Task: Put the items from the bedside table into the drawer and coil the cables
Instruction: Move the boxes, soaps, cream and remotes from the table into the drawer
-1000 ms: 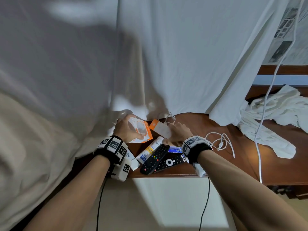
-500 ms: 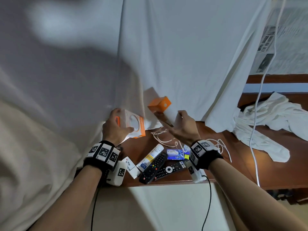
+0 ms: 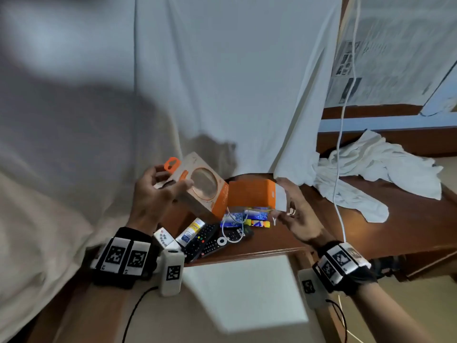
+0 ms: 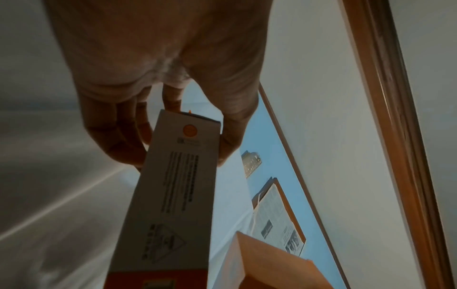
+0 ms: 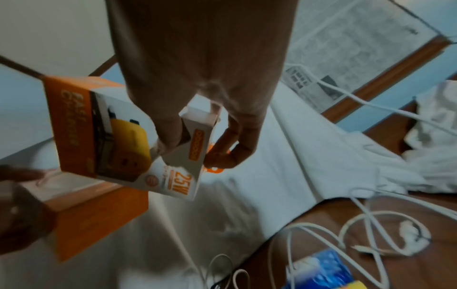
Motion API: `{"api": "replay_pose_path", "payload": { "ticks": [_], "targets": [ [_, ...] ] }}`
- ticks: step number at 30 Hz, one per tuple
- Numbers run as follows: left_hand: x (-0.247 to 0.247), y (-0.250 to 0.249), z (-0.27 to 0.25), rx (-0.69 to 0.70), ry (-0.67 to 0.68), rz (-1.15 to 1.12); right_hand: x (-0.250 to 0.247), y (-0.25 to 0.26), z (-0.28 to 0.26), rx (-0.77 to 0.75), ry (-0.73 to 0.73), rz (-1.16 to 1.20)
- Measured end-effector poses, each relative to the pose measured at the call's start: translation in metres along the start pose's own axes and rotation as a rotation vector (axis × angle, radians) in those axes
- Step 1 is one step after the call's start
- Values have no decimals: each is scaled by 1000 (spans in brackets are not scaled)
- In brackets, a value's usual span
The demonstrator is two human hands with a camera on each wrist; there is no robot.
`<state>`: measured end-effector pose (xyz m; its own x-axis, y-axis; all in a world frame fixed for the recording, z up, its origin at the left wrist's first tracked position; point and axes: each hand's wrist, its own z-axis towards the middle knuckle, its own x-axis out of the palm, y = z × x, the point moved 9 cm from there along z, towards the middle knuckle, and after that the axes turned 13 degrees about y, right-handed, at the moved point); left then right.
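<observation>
My left hand (image 3: pixel 170 181) grips a white-and-orange box with a round window (image 3: pixel 197 186), held tilted above the bedside table (image 3: pixel 272 246). The left wrist view shows its printed side (image 4: pixel 178 195) pinched between fingers and thumb (image 4: pixel 183 148). My right hand (image 3: pixel 286 201) holds an orange charger box (image 3: pixel 252 196) by its white end, right beside the first box. In the right wrist view the fingers (image 5: pixel 197 140) pinch the charger box (image 5: pixel 118 140). On the table lie two black remotes (image 3: pixel 205 241), a tube (image 3: pixel 190 231), a blue packet (image 3: pixel 237 216) and a loose white cable (image 3: pixel 230 229).
A small white remote (image 3: pixel 163 237) lies at the table's left edge. A white sheet (image 3: pixel 222 95) hangs behind. A crumpled white cloth (image 3: pixel 371 174) covers the table's right part, and a white cord (image 3: pixel 341 169) hangs down across it. More cable loops (image 5: pixel 371 224) lie on the wood.
Both hands have lifted their boxes off the table and brought them side by side. The right hand's orange box has come down from the sheet to beside the left box.
</observation>
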<state>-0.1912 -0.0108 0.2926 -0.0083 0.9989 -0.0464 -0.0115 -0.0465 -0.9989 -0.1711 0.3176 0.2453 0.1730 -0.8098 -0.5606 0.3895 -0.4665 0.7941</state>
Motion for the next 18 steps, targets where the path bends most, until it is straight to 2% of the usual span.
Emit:
{"api": "replay_pose_path", "payload": {
  "ticks": [6, 10, 12, 15, 18],
  "targets": [
    [70, 62, -31, -156, 150, -27, 1, -56, -81, 141, 27, 250],
    [109, 125, -58, -285, 245, 28, 24, -99, -134, 211, 80, 454],
    [118, 160, -72, -359, 252, 78, 36, -127, -160, 352, 82, 538],
    [133, 210, -92, -486, 304, 91, 49, -153, -185, 529, 88, 499],
    [146, 252, -109, -603, 361, 99, 58, -160, -194, 571, 116, 346]
  ]
}}
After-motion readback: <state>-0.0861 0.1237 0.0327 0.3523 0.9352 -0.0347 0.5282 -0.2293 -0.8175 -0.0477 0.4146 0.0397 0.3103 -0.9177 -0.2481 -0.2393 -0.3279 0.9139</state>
